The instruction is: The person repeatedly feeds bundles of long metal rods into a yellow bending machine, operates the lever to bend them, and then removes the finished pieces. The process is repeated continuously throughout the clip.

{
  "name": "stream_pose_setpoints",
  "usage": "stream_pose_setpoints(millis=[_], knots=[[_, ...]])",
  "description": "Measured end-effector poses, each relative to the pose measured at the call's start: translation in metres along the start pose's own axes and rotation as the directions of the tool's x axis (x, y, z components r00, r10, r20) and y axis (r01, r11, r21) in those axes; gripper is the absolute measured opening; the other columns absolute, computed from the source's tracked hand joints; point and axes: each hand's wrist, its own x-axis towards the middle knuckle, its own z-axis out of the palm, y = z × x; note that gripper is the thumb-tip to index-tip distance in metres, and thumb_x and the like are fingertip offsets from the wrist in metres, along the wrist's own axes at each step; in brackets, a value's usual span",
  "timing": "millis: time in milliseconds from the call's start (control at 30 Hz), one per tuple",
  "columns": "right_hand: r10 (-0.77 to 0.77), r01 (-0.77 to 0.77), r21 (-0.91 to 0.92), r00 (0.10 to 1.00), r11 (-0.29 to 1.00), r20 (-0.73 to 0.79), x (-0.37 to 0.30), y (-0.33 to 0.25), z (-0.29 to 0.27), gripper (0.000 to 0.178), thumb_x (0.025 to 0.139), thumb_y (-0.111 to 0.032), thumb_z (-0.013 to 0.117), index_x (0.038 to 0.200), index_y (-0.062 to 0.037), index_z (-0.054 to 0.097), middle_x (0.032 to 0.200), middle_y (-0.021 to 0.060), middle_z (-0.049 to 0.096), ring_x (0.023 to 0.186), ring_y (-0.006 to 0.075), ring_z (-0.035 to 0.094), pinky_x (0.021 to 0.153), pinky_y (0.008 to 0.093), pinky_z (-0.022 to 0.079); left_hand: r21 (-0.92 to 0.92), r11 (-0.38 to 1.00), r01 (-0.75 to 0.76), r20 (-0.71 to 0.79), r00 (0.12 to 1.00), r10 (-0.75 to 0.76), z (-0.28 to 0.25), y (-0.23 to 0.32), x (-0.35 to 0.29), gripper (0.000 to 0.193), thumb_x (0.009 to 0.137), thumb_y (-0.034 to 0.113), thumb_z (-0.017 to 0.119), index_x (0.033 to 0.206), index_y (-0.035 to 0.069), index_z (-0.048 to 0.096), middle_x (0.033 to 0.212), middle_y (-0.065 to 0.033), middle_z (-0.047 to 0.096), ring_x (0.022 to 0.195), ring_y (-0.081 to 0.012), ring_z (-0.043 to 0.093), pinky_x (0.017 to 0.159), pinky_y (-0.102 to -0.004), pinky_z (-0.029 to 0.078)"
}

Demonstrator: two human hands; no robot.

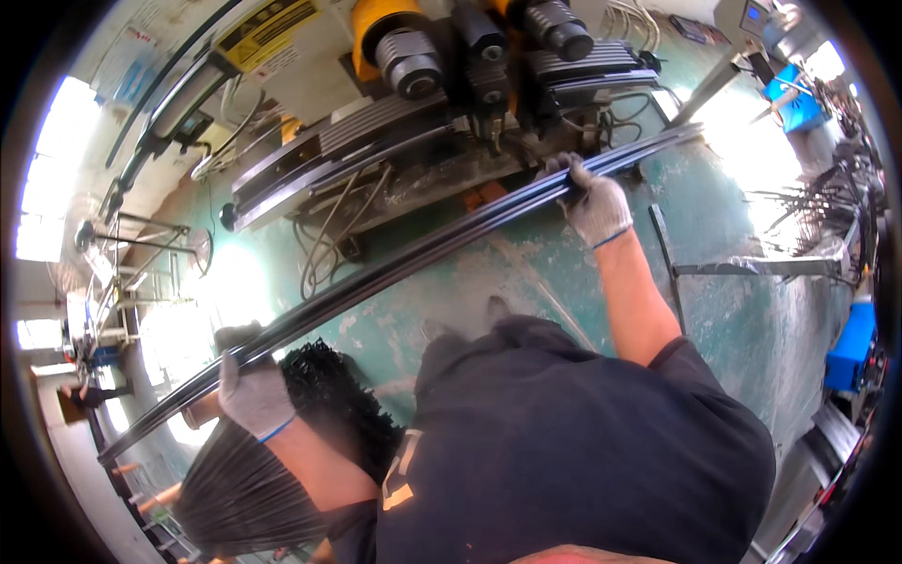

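Observation:
A bundle of long, thin dark metal bars (pixel 404 271) runs slantwise across the view, from low at the left to higher at the right. Near its left end, my left hand (pixel 254 399) in a pale knit glove is closed around the bars. Toward the other end, my right hand (pixel 599 209), gloved alike, grips the same bundle with fingers wrapped over it. The bars are held out in front of my body, above the floor. Beneath my left forearm lies a large stack of thin black rods (pixel 235 489), their ends bunched together.
A machine with a ribbed metal bed (pixel 376 132) and large bolted cylinders (pixel 411 66) stands just ahead, cables hanging below. To the right is a metal frame (pixel 752 266), with piled thin rods (pixel 799 211) beyond. A wheeled rack (pixel 150 249) stands left on the worn green floor (pixel 723 320).

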Motion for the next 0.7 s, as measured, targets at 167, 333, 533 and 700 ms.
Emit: stream_pose_setpoints(millis=[167, 333, 533, 700], knots=[[-0.276, 0.260, -0.132, 0.954, 0.956, -0.117, 0.048, -0.035, 0.022, 0.020, 0.103, -0.011, 0.064, 0.116, 0.0031, 0.063, 0.102, 0.0141, 0.068, 0.095, 0.0284, 0.068, 0.090, 0.0417, 0.059, 0.015, 0.997, -0.073, -0.043, 0.996, 0.073, -0.035, 0.017, 0.065, 0.036, 0.096, 0.010, 0.063, 0.127, -0.008, 0.059, 0.121, -0.0182, 0.066, 0.122, -0.0328, 0.060, 0.116, -0.0472, 0.041], [-0.290, 0.257, -0.228, 0.949, 0.939, -0.125, 0.065, -0.012, 0.080, 0.024, 0.100, -0.024, 0.070, 0.114, -0.0043, 0.068, 0.103, 0.0081, 0.071, 0.090, 0.0238, 0.068, 0.079, 0.0388, 0.058, 0.175, 0.982, -0.065, -0.103, 0.991, 0.083, -0.066, -0.008, 0.140, 0.032, 0.102, 0.022, 0.061, 0.114, -0.007, 0.068, 0.117, -0.0174, 0.068, 0.115, -0.0321, 0.062, 0.110, -0.0449, 0.046], [-0.364, 0.376, -0.200, 0.926, 0.905, 0.097, 0.151, 0.031, 0.093, 0.023, 0.093, -0.016, 0.072, 0.114, -0.0075, 0.069, 0.102, 0.0055, 0.071, 0.091, 0.0203, 0.067, 0.080, 0.0357, 0.054, 0.003, 0.994, 0.114, -0.163, 0.980, -0.112, -0.058, -0.081, 0.220, 0.028, 0.101, 0.019, 0.062, 0.110, -0.007, 0.070, 0.113, -0.0179, 0.070, 0.111, -0.0300, 0.065, 0.107, -0.0425, 0.050], [-0.413, 0.399, -0.367, 0.910, 0.840, 0.044, 0.199, 0.057, 0.096, 0.031, 0.095, -0.020, 0.063, 0.120, -0.0021, 0.069, 0.107, 0.0099, 0.072, 0.095, 0.0228, 0.067, 0.084, 0.0360, 0.051, -0.134, 0.949, 0.286, -0.308, 0.898, -0.314, 0.000, -0.139, 0.261, 0.034, 0.107, 0.024, 0.052, 0.118, -0.005, 0.066, 0.122, -0.0194, 0.068, 0.119, -0.0346, 0.062, 0.114, -0.0491, 0.046]])
